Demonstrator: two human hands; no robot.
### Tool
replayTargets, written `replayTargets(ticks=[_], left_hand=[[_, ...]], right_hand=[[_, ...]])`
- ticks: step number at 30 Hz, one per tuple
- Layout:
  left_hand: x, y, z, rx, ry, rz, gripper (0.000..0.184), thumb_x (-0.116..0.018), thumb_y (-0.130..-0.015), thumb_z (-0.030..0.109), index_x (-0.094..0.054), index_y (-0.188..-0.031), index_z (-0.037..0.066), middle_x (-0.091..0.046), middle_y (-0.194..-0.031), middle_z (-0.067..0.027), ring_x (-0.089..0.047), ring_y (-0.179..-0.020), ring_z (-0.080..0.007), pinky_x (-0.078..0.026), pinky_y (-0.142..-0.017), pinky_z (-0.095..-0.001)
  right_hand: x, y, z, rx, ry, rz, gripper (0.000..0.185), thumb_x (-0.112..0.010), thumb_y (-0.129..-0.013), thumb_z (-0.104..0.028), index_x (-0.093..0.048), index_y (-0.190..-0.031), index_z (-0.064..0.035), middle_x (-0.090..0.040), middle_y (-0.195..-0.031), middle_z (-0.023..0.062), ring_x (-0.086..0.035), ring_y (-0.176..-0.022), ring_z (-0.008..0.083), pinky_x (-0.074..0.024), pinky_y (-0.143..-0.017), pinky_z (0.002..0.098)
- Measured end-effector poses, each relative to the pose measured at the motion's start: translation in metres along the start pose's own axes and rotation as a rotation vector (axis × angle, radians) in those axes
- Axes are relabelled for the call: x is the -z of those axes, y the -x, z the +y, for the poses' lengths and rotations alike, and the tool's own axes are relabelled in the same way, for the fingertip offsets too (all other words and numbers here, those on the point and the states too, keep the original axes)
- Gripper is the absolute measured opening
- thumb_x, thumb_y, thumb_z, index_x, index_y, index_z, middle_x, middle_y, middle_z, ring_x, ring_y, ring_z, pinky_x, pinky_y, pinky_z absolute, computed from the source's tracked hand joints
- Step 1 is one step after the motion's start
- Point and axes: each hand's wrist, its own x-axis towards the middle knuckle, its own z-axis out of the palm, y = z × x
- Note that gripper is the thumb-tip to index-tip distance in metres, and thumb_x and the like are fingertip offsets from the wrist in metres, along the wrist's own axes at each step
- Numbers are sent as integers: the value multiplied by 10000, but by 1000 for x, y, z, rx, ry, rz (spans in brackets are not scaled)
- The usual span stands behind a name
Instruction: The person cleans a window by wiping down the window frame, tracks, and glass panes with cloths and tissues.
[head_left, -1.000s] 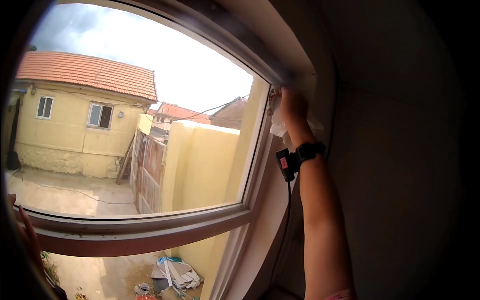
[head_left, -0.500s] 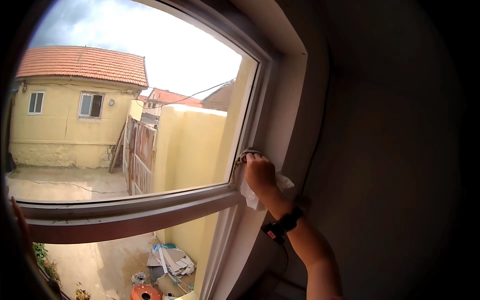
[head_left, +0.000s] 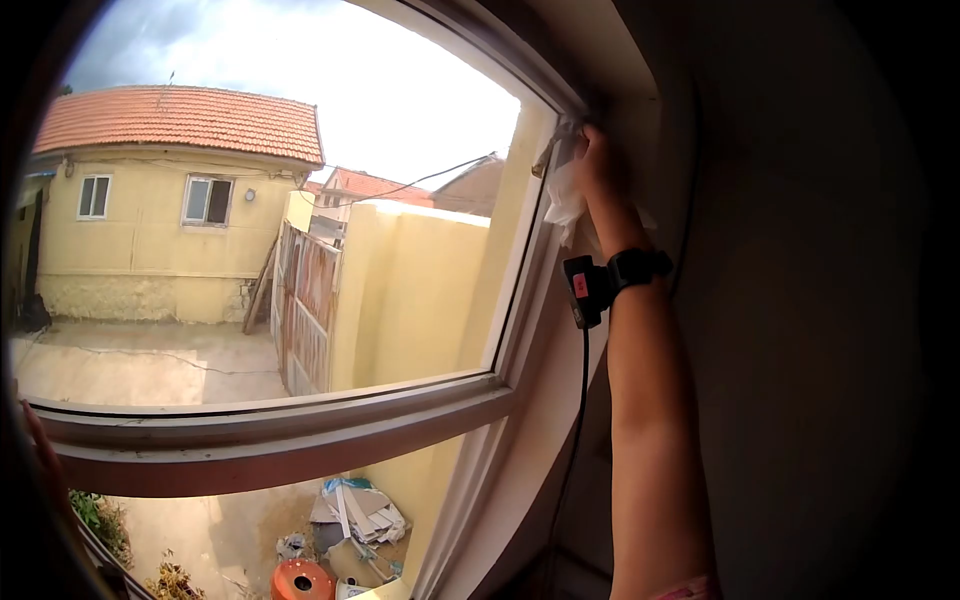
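Observation:
My right hand (head_left: 597, 165) is raised to the upper right corner of the window frame (head_left: 510, 395). Its fingers are closed around a crumpled, thin white cloth (head_left: 567, 196), pressed against the frame's side. Part of the cloth hangs below the hand, and a darker, greyish bit shows at the fingertips. At the far left edge, a sliver of my left hand (head_left: 38, 440) shows beside the frame's lower rail. Most of that hand is hidden in the dark edge of the view, so its grip is unclear.
A black wrist strap with a small device (head_left: 583, 290) is on my right forearm, its cable (head_left: 583, 400) hanging down. Dark wall (head_left: 800, 330) fills the right. Outside the glass are a yellow house (head_left: 150, 230), a rusty gate (head_left: 305, 300) and a debris pile (head_left: 360, 515).
My right hand has moved up along the right side of the window frame with the cloth, from the lower corner to near the top. The left hand stays at the left edge.

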Motion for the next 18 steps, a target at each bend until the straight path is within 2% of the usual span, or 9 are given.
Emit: replayTargets(ticks=[3, 4, 6, 7, 12, 13, 15, 17, 18], left_hand=[[6, -4, -1, -2, -19, -44, 369, -464, -937, 363, -548, -949, 4, -422, -1149, -236, -429, -1100, -376, -334, -927, -517], [5, -2, -4, -11, -17, -34, 355, -469, -937, 354, -550, -941, 9, -421, -1162, -243, -429, -1107, -380, -333, -928, -515], [5, -1, -4, -18, -21, -28, 353, -471, -936, 354, -550, -943, 9, -421, -1168, -245, -430, -1112, -380, -332, -928, -517], [5, -1, -5, -23, -38, -25, 351, -474, -936, 353, -550, -944, 10, -422, -1173, -247, -430, -1116, -381, -332, -928, -519], [10, -10, 4, -34, -23, -15, 358, -471, -938, 361, -543, -937, 10, -427, -1168, -246, -437, -1120, -382, -339, -922, -528], [15, -21, 22, 370, 137, -87, 354, -470, -938, 358, -540, -935, 11, -424, -1169, -247, -437, -1119, -387, -344, -919, -531], [13, -21, 23, 770, 297, -169, 349, -470, -937, 354, -538, -933, 11, -420, -1170, -248, -437, -1118, -391, -349, -915, -535], [-4, -2, -10, -48, 8, 18, 328, -472, -934, 338, -532, -931, 15, -412, -1170, -249, -433, -1117, -397, -356, -907, -542], [-9, 11, -21, -114, -58, 3, 283, -459, -937, 301, -510, -987, 27, -429, -1168, -244, -449, -1104, -384, -365, -904, -522]], right_hand=[[13, 41, -15, 10, 133, -51, 225, -556, -860, -148, -630, -1063, -84, -661, -992, 148, -633, -919, 329, -520, -778, 412], [4, 62, -7, 105, 107, 21, 223, -571, -846, -142, -636, -1052, -85, -654, -980, 144, -632, -886, 333, -523, -756, 418], [7, 118, -13, 90, 49, 17, 216, -580, -828, -113, -635, -1032, -68, -638, -987, 154, -622, -885, 337, -522, -753, 409], [5, 148, -12, 118, 27, 63, 178, -568, -825, -99, -631, -983, -45, -639, -932, 163, -618, -832, 353, -508, -720, 433], [15, 285, -21, 44, 13, -153, 189, -614, -795, -88, -630, -981, -54, -619, -953, 150, -604, -815, 351, -511, -715, 424], [19, 298, -22, 38, 19, -161, 189, -614, -795, -88, -630, -981, -54, -619, -953, 150, -604, -815, 351, -511, -715, 424], [28, 315, -25, -26, -54, -298, 162, -608, -801, -93, -627, -957, -54, -620, -976, 154, -614, -795, 365, -513, -696, 430], [36, 321, -23, -42, -113, -312, 123, -591, -815, -95, -621, -920, -39, -634, -922, 166, -616, -766, 376, -506, -670, 438], [47, 319, -24, -91, -157, -430, 109, -592, -810, -86, -614, -904, -34, -634, -883, 167, -618, -767, 368, -507, -677, 437]])
